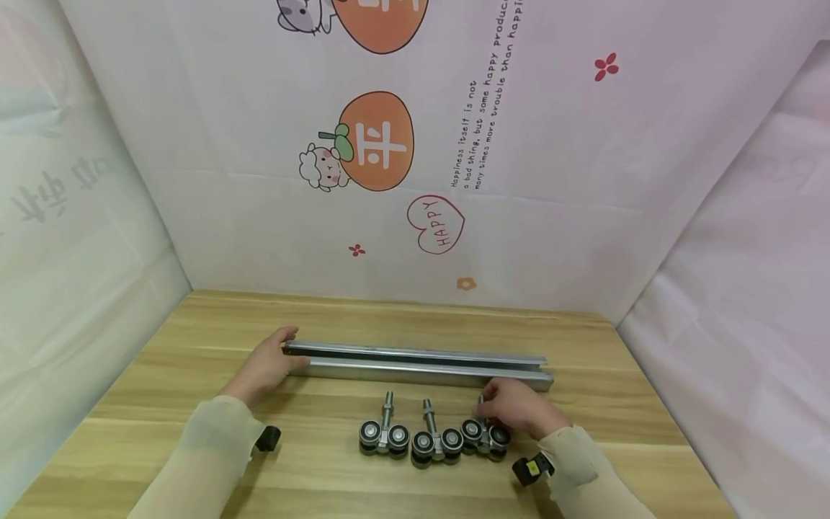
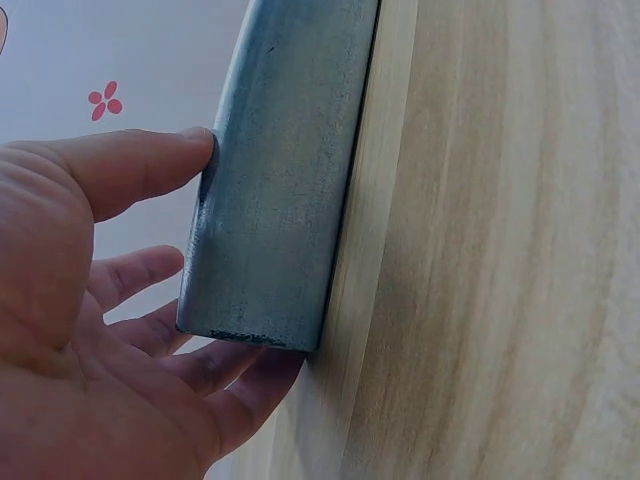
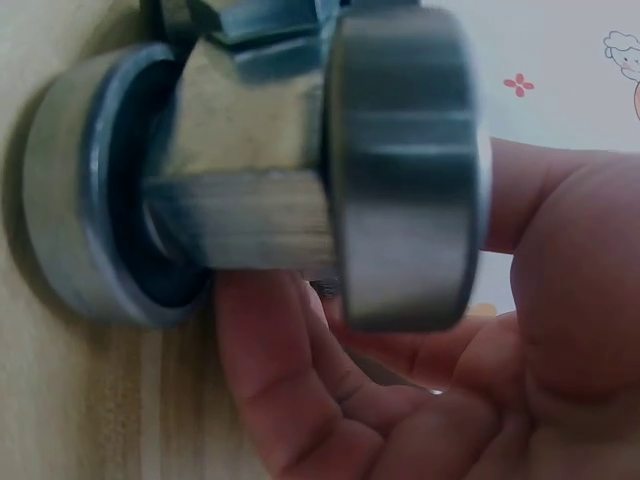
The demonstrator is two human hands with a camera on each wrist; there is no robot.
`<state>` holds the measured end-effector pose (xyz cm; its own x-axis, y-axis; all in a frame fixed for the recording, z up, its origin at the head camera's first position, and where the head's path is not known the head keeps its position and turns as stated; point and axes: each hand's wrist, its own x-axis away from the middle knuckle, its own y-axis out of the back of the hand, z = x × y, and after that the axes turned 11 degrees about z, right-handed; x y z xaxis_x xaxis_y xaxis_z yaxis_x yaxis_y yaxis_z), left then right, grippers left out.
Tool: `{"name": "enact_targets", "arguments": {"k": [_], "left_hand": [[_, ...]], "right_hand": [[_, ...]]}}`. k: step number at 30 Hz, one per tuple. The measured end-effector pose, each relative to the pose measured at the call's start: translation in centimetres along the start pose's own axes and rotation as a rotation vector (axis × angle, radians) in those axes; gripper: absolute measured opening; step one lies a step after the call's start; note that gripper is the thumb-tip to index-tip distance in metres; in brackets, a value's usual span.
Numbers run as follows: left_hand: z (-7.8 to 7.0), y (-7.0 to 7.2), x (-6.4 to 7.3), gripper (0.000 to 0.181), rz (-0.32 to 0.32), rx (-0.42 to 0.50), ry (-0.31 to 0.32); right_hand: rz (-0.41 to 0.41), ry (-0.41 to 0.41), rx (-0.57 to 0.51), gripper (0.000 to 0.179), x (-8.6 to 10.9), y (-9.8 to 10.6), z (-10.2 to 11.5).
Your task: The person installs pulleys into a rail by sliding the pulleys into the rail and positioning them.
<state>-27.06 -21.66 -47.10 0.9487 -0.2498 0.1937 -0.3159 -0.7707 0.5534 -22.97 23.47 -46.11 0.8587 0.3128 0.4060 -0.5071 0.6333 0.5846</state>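
Note:
A metal U-shaped track (image 1: 415, 372) lies lengthwise on the wooden table, its slot facing up. At its left end my left hand (image 1: 266, 367) holds it, thumb on the near top edge and fingers around the end, as the left wrist view shows on the track (image 2: 270, 190). My right hand (image 1: 519, 406) grips the upright bolt of the rightmost roller trolley (image 1: 498, 440); in the right wrist view this roller trolley (image 3: 405, 170) hides the fingertips. Two more roller trolleys, a left one (image 1: 384, 438) and a middle one (image 1: 437, 444), stand beside it, bolts pointing away from me.
The wooden table (image 1: 324, 483) meets a printed white cloth wall (image 1: 551, 252) at the back. Similar cloth hangs at the left (image 1: 84, 252) and right (image 1: 733, 303). Small black cameras hang from both wrists.

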Motion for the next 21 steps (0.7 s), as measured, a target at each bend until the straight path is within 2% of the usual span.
{"name": "enact_targets", "arguments": {"k": [14,21], "left_hand": [[0.1,0.1,0.18,0.078,-0.007,-0.018,0.003],[0.02,0.07,0.35,0.076,-0.003,-0.029,0.024]], "right_hand": [[-0.037,0.014,0.07,0.027,0.04,0.03,0.11],[-0.045,0.01,0.049,0.027,-0.11,-0.07,-0.17]]}}
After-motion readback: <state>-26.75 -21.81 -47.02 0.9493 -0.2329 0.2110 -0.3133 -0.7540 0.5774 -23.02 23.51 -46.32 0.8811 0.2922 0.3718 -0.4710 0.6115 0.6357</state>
